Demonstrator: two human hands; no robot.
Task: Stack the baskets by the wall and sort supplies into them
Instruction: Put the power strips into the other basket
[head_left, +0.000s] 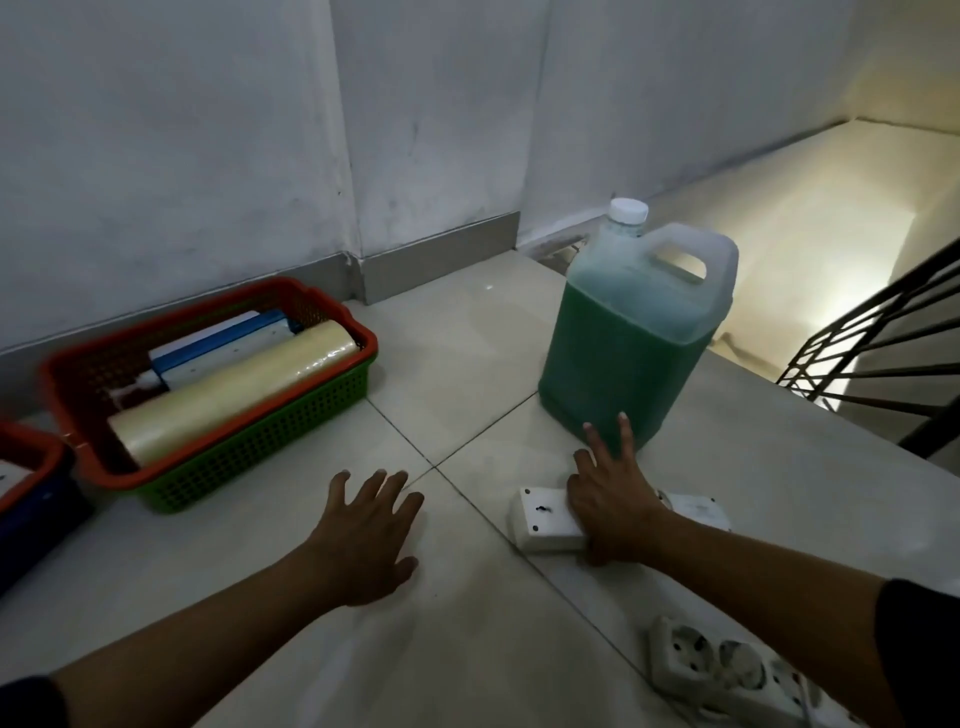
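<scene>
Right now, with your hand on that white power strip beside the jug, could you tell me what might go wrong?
1. The right hand lies on the white power strip close to the jug of green liquid; lifting the strip carelessly might knock the jug.
2. The jug stands near the stair edge beside the railing, so a tip could send it down.
3. A second power strip lies by the right forearm and could get dragged.

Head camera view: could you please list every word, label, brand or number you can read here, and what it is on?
None can be read.
Jug of green liquid: no label showing.
White power strip under the right hand: plain back.
Second power strip: no readable markings.
Boxes in the red basket: too blurred.
</scene>
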